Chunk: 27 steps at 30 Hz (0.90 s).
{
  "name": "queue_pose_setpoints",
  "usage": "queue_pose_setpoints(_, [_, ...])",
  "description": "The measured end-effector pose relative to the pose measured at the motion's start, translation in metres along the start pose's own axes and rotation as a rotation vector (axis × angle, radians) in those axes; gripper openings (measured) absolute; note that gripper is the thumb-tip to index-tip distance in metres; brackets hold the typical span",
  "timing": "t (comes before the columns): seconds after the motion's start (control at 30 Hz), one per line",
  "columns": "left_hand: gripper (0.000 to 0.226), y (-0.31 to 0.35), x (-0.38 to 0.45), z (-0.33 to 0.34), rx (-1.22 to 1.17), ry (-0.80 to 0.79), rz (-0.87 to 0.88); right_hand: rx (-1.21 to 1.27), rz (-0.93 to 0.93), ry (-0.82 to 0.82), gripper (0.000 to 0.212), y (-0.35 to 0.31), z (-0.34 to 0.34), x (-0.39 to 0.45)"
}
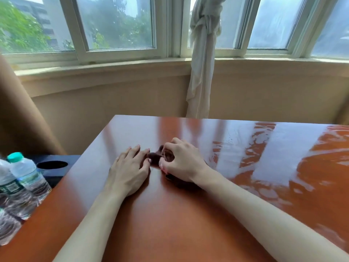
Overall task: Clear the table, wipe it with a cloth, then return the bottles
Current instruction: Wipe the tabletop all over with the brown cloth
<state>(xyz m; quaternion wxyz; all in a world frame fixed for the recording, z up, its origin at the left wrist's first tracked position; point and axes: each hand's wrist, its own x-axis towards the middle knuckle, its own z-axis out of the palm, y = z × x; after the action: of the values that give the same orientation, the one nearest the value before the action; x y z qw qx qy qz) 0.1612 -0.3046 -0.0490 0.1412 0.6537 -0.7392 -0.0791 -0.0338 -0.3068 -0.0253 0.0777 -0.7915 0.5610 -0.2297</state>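
Note:
A glossy reddish-brown table (170, 214) fills the lower view. At its middle my right hand (181, 163) is curled around a small dark brown cloth (155, 157), bunched under the palm and poking out to the left. My left hand (130, 169) lies flat on the table beside it, fingers apart, fingertips touching the cloth's edge. Clear plastic water bottles stand off the table's left edge; one with a teal cap (28, 174) is the clearest, another (9, 188) stands in front of it, partly cut off by the frame.
A dark low surface with a round black hole (52, 164) sits left of the table behind the bottles. A beige wall and window sill run behind. A knotted white curtain (203, 63) hangs past the far edge. The table's right half shows bright window reflections.

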Motion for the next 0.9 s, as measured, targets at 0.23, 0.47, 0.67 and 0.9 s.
queue_pose_setpoints(0.23, [0.052,0.001,-0.005,-0.002,-0.009,-0.039,0.018,0.033,-0.037,-0.020,0.030,0.004,-0.036,-0.110])
queue_pose_setpoints(0.47, [0.053,-0.005,-0.002,0.002,-0.030,0.014,0.020,-0.028,0.246,0.099,0.036,0.078,-0.028,0.017])
queue_pose_setpoints(0.67, [0.070,-0.009,0.004,0.007,-0.031,0.029,0.008,-0.080,0.390,0.222,0.034,0.116,0.004,0.150])
queue_pose_setpoints(0.9, [0.070,-0.005,0.002,0.003,-0.024,0.008,0.006,-0.081,0.356,0.177,0.030,0.109,0.009,0.152])
